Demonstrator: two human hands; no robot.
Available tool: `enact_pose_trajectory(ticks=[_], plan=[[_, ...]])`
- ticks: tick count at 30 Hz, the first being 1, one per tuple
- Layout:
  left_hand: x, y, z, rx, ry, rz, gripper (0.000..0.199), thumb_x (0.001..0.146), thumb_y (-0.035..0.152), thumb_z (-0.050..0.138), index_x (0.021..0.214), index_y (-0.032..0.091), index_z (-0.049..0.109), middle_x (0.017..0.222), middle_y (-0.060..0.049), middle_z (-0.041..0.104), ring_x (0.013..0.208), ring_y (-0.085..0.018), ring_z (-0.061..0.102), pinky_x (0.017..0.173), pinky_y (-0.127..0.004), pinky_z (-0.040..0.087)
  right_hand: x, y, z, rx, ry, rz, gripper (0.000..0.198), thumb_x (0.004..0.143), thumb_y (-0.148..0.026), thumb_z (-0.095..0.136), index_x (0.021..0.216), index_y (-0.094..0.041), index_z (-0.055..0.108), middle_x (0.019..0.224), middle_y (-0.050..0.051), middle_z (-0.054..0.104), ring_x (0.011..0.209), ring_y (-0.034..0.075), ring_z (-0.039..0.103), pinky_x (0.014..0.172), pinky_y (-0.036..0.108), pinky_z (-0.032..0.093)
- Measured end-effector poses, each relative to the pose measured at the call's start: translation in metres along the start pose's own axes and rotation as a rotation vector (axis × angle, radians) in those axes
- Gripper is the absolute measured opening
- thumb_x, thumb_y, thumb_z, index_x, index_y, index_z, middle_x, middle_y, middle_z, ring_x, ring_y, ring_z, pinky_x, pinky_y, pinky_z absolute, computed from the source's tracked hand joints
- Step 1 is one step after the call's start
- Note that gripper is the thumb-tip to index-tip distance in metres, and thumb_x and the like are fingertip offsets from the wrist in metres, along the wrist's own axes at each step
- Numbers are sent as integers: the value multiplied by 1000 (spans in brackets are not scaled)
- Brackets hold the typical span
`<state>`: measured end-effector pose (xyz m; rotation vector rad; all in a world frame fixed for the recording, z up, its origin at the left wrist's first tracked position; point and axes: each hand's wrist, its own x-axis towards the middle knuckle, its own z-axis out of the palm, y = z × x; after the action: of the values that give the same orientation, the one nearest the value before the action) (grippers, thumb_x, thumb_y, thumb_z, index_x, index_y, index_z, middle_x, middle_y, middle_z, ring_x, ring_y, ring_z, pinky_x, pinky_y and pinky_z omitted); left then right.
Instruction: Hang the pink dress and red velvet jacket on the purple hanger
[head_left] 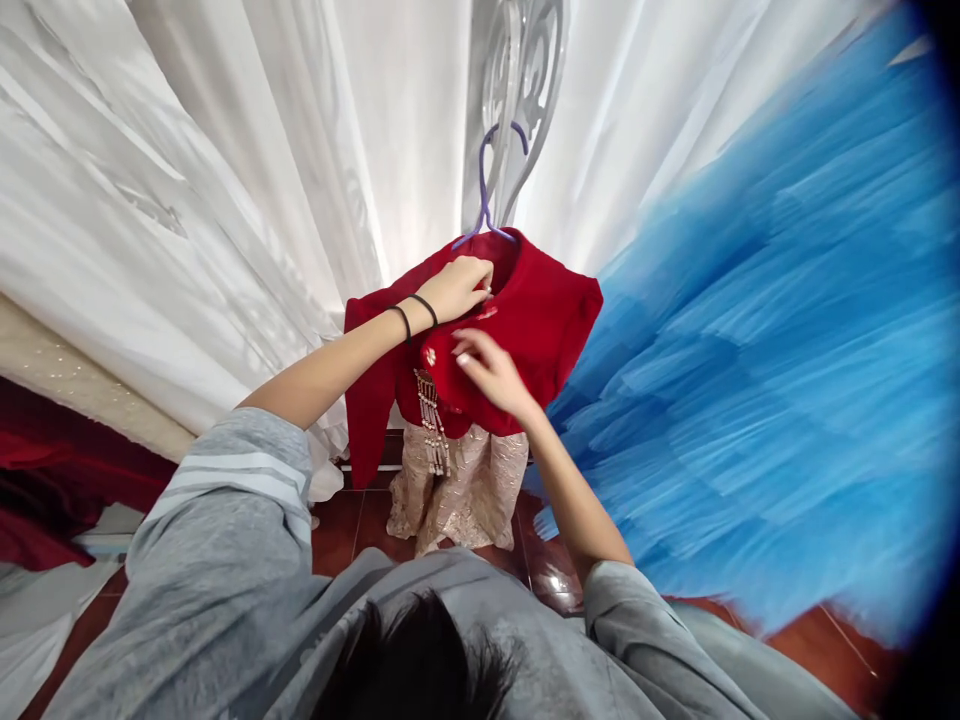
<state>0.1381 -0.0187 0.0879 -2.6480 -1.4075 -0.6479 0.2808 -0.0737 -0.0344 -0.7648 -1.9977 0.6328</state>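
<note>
A red long-sleeved jacket (555, 320) hangs in front of me on a purple hanger (484, 190). My left hand (463, 287), with two black bands at its wrist, is closed on the jacket's front edge near the neckline. Lower and to the right, my right hand (491, 368) is over the jacket front, its fingers loosely bent and apart, with nothing visible in them. Beside its fingertips is a small red-and-gold fastening (430, 356). A beaded tassel ornament (433, 425) dangles below that. Under the jacket shows a pale pink patterned skirt (469, 480).
A white scrolled metal stand (559, 60) rises behind the hanger. White curtains or gowns (255, 160) fill the back and left. A large blue tulle dress (780, 350) takes up the right side. Dark red fabric (67, 460) lies at left, above a brown tiled floor (337, 530).
</note>
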Motion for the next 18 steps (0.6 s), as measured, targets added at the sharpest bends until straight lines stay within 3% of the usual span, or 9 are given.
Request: enact_pose_trajectory(ticks=[2, 4, 7, 10, 12, 15, 18], plan=[[-2, 0, 1, 30, -28, 14, 11, 86, 14, 57, 92, 12, 66, 95, -10, 70, 93, -23, 64, 87, -35, 47, -11, 3, 31, -150, -215, -12, 41, 92, -22, 53, 132, -12, 55, 130, 19, 57, 119, 26, 58, 104, 42, 47], [-5, 2, 3, 70, -61, 31, 14, 88, 17, 56, 96, 13, 67, 97, -9, 70, 94, -23, 64, 86, -34, 47, -32, 7, 60, -160, -296, -14, 33, 91, -16, 53, 123, -11, 61, 134, 21, 56, 124, 27, 54, 108, 42, 43], [-11, 7, 5, 142, -108, -1, 20, 92, 25, 54, 103, 15, 67, 105, -9, 70, 98, -24, 65, 83, -33, 48, -83, 19, 101, 67, -304, 101, 17, 97, -22, 49, 95, -16, 65, 103, 11, 68, 102, 21, 61, 97, 36, 47], [-15, 12, 8, 195, -205, -66, 41, 99, 46, 43, 97, 16, 69, 103, -11, 71, 96, -27, 67, 80, -35, 49, -136, 45, 136, 408, -198, 534, 32, 94, -36, 56, 68, -18, 56, 67, 2, 61, 70, 17, 59, 77, 31, 48], [-17, 16, 14, 207, -241, -67, 58, 99, 59, 34, 90, 14, 70, 98, -12, 71, 94, -28, 67, 85, -39, 49, -158, 69, 151, 555, -103, 738, 42, 93, -46, 52, 60, -19, 50, 54, 0, 54, 54, 14, 52, 60, 27, 44], [-22, 22, 29, 277, -168, -15, 58, 92, 63, 45, 92, 12, 73, 101, -14, 71, 104, -31, 64, 106, -49, 40, -163, 101, 159, 647, 99, 841, 32, 82, -49, 61, 73, -19, 52, 65, 1, 61, 51, 11, 48, 48, 23, 37], [-28, 30, 40, 365, -119, 48, 35, 88, 38, 56, 95, 9, 74, 103, -16, 70, 109, -32, 61, 114, -50, 32, -146, 120, 156, 779, 295, 848, 37, 66, -37, 75, 91, -21, 54, 96, 2, 68, 65, 10, 55, 55, 20, 43]])
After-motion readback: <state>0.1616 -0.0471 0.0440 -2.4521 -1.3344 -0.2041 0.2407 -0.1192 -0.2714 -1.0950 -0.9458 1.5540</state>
